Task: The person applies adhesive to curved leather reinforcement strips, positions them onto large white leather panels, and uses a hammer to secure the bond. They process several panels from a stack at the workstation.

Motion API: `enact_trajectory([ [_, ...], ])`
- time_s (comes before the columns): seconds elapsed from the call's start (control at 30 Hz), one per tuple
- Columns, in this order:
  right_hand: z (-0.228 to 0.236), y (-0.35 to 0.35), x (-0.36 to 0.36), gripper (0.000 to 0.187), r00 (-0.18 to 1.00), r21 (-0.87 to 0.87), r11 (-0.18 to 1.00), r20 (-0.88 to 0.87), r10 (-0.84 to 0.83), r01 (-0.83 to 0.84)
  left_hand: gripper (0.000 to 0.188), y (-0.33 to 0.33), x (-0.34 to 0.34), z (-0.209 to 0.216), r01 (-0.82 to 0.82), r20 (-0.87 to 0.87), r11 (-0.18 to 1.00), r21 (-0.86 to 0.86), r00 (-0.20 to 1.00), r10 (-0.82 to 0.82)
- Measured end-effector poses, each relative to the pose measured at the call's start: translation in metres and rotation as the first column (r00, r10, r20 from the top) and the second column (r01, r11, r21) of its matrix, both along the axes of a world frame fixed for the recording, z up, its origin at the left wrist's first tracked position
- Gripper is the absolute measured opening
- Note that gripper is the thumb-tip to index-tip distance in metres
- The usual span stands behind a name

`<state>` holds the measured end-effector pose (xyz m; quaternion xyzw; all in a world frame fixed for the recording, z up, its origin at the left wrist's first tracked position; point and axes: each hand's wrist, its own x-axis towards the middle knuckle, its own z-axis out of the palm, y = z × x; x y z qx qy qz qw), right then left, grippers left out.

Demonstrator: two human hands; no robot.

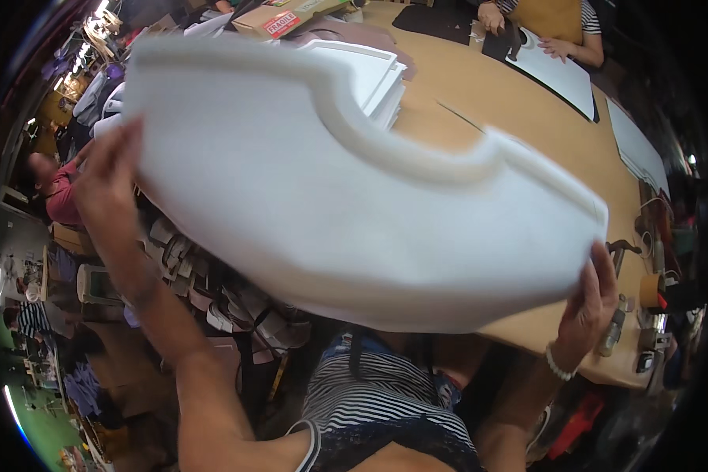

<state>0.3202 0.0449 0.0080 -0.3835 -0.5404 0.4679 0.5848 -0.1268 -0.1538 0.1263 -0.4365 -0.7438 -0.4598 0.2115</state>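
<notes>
Mid-lift: left hand (106,185) and right hand (594,303) each clamp an end of the white foam panel (346,197), held above the brown worktable (527,118); setting it down likely needs level, even lowering.

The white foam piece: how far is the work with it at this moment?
Done: a stack of white foam pieces lies on the table. In hand: the left hand and right hand hold one white foam piece in the air. Left: it is not yet laid down.

White foam panel (346,197) – between both hands
</notes>
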Motion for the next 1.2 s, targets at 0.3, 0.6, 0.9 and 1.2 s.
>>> enact_trajectory([
  [0.3,0.031,0.054,-0.313,0.077,0.807,0.111,0.804,-0.032,0.590,-0.584,0.060,0.079,-0.216,0.062,-0.229,-0.492,0.968,-0.099,0.857,0.152],
  [0.6,-0.048,0.112,-0.376,0.075,0.859,0.118,0.877,0.298,0.417,-0.467,0.076,0.085,-0.137,-0.153,-0.151,0.006,0.665,-0.732,0.974,0.227],
  [0.9,-0.056,0.114,-0.318,0.068,0.816,0.272,0.884,0.549,0.182,-0.380,0.059,0.032,-0.116,-0.179,-0.461,-0.180,0.888,-0.006,0.874,0.452],
  [1.2,-0.107,-0.037,-0.235,0.060,0.466,-0.008,0.828,0.824,0.322,-0.560,0.065,-0.282,-0.074,-0.428,-0.814,0.146,0.262,-0.518,0.218,0.965],
])
